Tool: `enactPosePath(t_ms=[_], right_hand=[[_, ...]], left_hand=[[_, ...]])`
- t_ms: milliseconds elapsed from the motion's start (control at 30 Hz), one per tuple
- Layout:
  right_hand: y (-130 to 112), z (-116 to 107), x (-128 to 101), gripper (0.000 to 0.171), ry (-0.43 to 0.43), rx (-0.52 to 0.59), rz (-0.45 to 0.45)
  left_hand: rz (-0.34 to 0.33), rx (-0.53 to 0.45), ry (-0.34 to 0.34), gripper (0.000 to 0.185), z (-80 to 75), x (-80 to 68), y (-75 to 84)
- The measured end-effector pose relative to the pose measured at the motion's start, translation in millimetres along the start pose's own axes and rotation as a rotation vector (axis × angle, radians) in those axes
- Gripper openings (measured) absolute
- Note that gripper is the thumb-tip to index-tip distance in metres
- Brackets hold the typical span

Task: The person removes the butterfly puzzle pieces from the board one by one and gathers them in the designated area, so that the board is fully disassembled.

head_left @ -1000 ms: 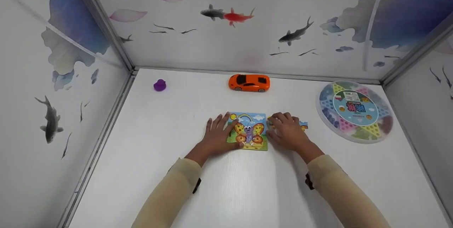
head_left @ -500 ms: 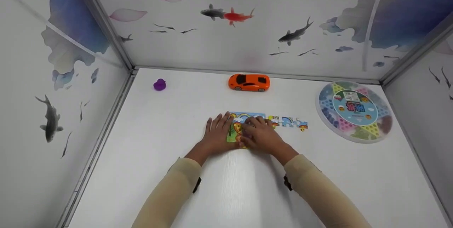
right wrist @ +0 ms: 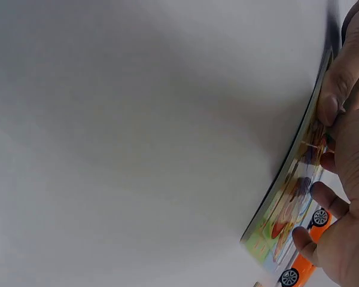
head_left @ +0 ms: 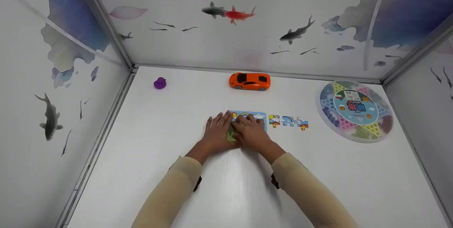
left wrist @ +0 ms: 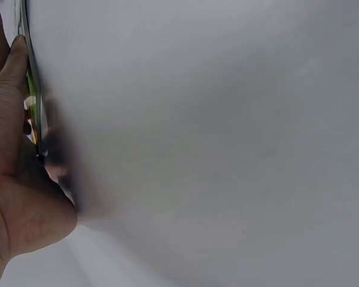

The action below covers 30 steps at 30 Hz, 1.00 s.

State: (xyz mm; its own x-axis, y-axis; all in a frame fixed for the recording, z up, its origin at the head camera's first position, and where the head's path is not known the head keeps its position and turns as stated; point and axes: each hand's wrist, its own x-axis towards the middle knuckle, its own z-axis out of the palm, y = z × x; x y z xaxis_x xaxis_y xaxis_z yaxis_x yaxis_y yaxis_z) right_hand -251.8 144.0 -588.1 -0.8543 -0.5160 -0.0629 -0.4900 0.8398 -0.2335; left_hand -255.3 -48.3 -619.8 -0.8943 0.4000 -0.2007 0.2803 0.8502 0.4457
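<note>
A square butterfly puzzle (head_left: 259, 117) lies flat at the table's middle, mostly covered by both hands. My left hand (head_left: 217, 132) rests flat on its left edge, fingers straight; in the left wrist view the thumb (left wrist: 15, 66) lies along the puzzle's thin edge (left wrist: 33, 101). My right hand (head_left: 250, 133) lies across the puzzle's picture, fingers pointing far-left. The right wrist view shows its fingertips (right wrist: 321, 192) resting on the puzzle face (right wrist: 287, 203) and the thumb at the near edge. A short row of loose puzzle pieces (head_left: 288, 121) sits just right of the puzzle, untouched.
An orange toy car (head_left: 249, 81) stands near the back wall, a purple duck (head_left: 160, 83) at the back left, and a round checkers box (head_left: 355, 110) at the right. White walls with painted fish close in three sides of the white table (head_left: 230, 185).
My right hand left the loose pieces and slid left onto the puzzle, now beside the left hand. The loose pieces are uncovered. The left hand stayed put.
</note>
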Motion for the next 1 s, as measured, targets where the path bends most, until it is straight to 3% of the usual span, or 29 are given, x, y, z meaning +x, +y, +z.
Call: enactPosePath(t_ms=[333, 667, 1000], right_hand=[[-17.1, -4.1, 15.6, 0.048, -0.047, -0.017, 0.123], [-20.2, -3.3, 21.9, 0.070, -0.078, 0.024, 0.171], [-19.7, -2.2, 27.3, 0.084, -0.093, 0.069, 0.176]], left_hand=[[-0.015, 0.041, 0.032, 0.113, -15.3, -7.3, 11.9], [-0.003, -0.039, 0.023, 0.119, -1.8, 3.2, 2.1], [0.001, -0.012, 0.035, 0.121, -0.3, 5.7, -1.9]])
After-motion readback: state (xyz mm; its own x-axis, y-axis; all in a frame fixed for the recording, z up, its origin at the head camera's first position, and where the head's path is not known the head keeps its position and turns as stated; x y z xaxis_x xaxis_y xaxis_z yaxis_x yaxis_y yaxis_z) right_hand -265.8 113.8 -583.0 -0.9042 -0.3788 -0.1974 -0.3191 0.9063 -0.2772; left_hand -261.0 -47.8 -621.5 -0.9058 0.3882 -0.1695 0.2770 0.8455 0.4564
